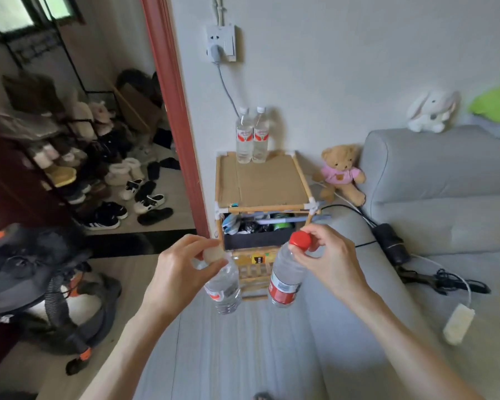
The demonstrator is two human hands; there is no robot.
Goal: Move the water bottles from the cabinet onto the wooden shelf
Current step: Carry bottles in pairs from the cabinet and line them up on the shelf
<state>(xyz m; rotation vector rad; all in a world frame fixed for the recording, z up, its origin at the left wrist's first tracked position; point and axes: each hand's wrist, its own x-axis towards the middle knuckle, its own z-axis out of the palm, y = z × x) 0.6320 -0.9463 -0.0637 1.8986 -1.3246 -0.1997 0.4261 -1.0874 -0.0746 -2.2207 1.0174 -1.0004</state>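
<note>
Already placed: 2 clear water bottles with white caps and red labels, the left shelf bottle (pixel 244 137) and the right shelf bottle (pixel 260 136), stand upright and touching each other at the back edge of the wooden shelf (pixel 261 183), against the wall.
In transit: 2 more bottles are carried in the air in front of the shelf, below its top level and near its front face.
Left hand (pixel 182 269): fingers and thumb curled round the neck and white cap of the white-capped bottle (pixel 224 287), which hangs roughly upright, its base tipped slightly toward the viewer.
Right hand (pixel 326 255): fingertips and thumb pinch the neck just under the red cap of the red-capped bottle (pixel 286 278), a clear bottle with a red label that hangs down from the grip.
Shelf top: a cardboard sheet covers it, and the front and middle of it are bare, so there looks to be room for both carried bottles.
Cabinet: cannot tell where it is or whether more bottles wait there; it is not identifiable in this view.
Progress: judged at least halfway, with 2 down and 2 on the way.
Left to do: raise both bottles above the shelf's front rail, set them upright on the cardboard, let go.
Risk: a neck-only grip lets a bottle swing, so it may land tilted.
</note>
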